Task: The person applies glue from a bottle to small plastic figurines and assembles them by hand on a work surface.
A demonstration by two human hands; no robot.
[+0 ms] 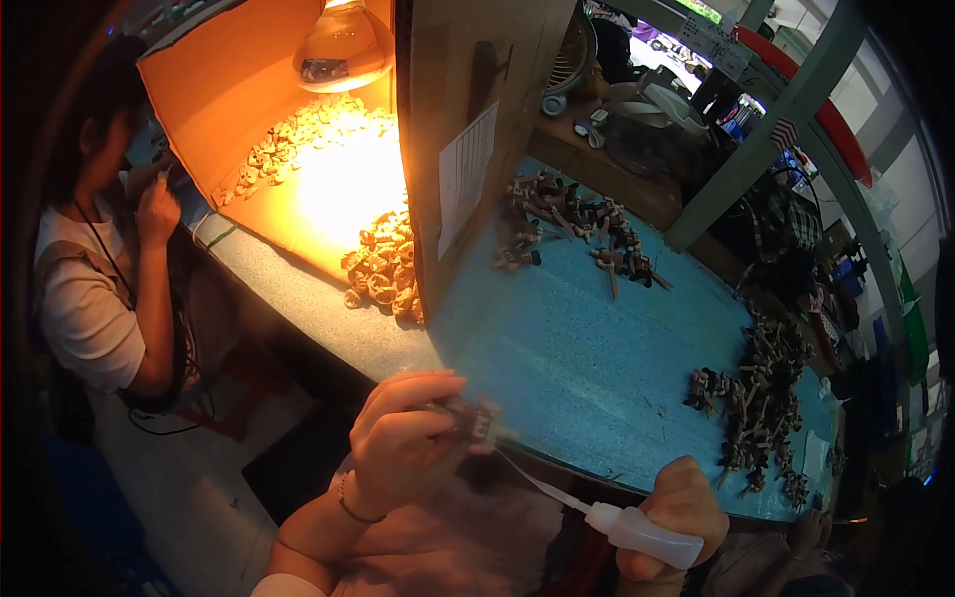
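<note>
My left hand [403, 438] is closed, its fingers pinching a small brown-and-pale figurine-like piece [482, 428] just past the table's near edge. In my right hand [686, 507] is a white squeeze bottle [652, 537] with a long thin nozzle, gripped round its body. The nozzle tip reaches left to the underside of the piece; whether they touch I cannot tell. Several similar dark-and-tan pieces with little sticks lie in a heap [766, 398] at the table's right, and another group [587, 224] sits farther back.
A blue-topped table [597, 348] spreads ahead. On the left, a glowing heat lamp [343, 50] hangs in an open cardboard box [487, 129] over many small tan pieces [383, 264]. Another person [95, 289] sits at far left. A green post [766, 129] rises behind the table.
</note>
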